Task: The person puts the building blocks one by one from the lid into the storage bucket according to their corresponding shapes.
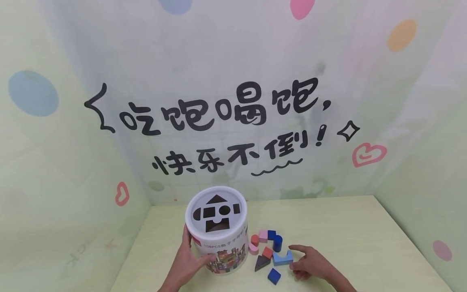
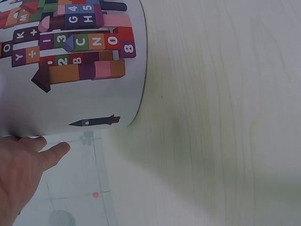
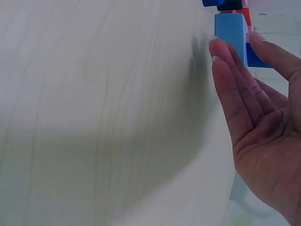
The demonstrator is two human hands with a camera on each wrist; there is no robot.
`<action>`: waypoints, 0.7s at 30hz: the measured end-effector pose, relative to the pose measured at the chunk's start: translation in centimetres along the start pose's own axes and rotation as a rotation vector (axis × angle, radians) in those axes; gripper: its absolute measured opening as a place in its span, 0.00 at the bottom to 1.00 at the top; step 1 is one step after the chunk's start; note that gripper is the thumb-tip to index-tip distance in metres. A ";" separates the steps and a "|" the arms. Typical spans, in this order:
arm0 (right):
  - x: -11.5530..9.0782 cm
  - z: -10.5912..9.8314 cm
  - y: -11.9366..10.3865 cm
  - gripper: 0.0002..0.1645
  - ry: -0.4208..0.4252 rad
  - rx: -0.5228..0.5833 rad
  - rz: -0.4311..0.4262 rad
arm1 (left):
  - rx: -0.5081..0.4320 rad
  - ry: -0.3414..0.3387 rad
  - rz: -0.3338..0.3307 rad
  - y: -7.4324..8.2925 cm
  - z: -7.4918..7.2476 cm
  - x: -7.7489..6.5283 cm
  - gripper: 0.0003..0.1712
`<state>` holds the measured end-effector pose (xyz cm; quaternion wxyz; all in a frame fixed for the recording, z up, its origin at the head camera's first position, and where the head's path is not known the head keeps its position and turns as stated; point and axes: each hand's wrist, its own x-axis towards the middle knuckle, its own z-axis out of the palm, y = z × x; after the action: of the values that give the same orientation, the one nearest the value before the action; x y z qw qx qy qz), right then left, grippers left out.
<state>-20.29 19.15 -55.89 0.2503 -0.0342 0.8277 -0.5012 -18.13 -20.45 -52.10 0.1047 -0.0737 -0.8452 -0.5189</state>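
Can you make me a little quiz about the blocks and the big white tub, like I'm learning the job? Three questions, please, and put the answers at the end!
1. True or false: the left hand is holding a dark blue block.

2. Which block is nearest to the right hand?
A) the black triangle block
B) the light blue block with a curved notch
C) the red cylinder

3. How many shaped holes are there in the lid?

Key:
1. False; it is on the side of the white tub.
2. B
3. Six
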 end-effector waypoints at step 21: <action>1.1 1.8 0.4 0.27 0.101 -0.005 0.047 | -0.048 0.040 -0.018 0.1 0.7 0.0 0.77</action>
<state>-20.40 17.56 -57.31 0.2199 0.0101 0.8409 -0.4943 -18.16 -19.79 -52.32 0.1153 -0.0583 -0.8307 -0.5415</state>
